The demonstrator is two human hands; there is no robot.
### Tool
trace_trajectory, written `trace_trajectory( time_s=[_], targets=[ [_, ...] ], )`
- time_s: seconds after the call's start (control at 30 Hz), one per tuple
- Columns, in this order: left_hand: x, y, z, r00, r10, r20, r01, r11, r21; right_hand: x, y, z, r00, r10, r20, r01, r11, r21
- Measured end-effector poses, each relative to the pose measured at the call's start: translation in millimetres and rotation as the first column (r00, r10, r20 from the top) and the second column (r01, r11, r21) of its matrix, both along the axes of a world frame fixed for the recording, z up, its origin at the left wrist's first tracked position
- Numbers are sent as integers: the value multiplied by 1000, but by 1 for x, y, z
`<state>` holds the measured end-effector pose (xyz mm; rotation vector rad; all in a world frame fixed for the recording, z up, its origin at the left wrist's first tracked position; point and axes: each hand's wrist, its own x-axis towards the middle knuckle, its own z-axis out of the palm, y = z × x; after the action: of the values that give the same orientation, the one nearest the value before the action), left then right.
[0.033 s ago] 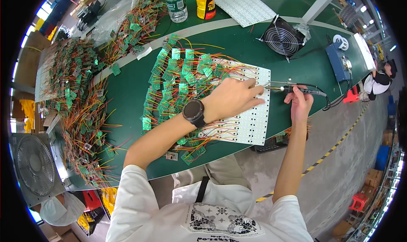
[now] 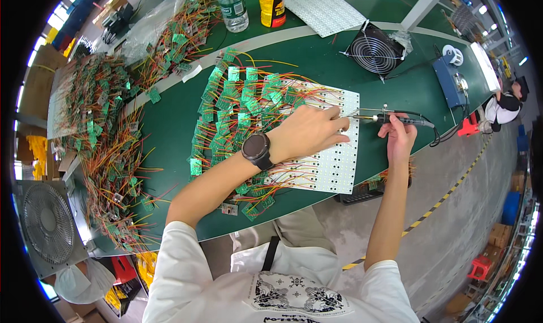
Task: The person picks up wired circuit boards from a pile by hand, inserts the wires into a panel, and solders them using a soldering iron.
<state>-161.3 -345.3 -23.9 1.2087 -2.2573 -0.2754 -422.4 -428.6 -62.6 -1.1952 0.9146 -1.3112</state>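
Right hand: closed around the handle of the soldering iron, off the right edge of the white LED panel.
Iron tip: points left, at the panel's right margin, near the left fingertips; contact cannot be determined.
Left hand: fingers bent over the panel; whether they pinch a wire cannot be determined.
Panel position: beside the near edge of the green tabletop, right of its middle.
Green circuit boards: overlapping rows at the panel's left, red and yellow wires attached.
Tabletop right end: blue soldering station.
Tabletop far right: black axial fan.
Tabletop left end: heaped wired boards.
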Motion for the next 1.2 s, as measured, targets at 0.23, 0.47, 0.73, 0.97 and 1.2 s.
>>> trace_trajectory(
  time_s=[0.23, 0.47, 0.73, 0.97, 1.2],
  targets=[
    [2, -6, -2, 995, -87, 41, 86, 996, 34, 2, -2, 1, 999, 3, 32, -4, 1000, 25],
    [-3, -4, 2, 998, -6, 68, 6, 1000, -5, 3, -4, 2, 999, 10, 34, -11, 1000, 16],
    [-6, -9, 0, 989, -72, -131, 44, 978, -206, 4, 1, 7, 1000, -15, -17, 16, 999, 33],
    [-3, -7, 2, 979, -83, -184, 60, 990, -124, 2, 0, 3, 1000, 15, -1, -15, 1000, 25],
    [0, -12, -5, 990, 32, -137, -48, 992, -118, -1, -2, 7, 999, 40, -2, -40, 999, 6]
  ],
)
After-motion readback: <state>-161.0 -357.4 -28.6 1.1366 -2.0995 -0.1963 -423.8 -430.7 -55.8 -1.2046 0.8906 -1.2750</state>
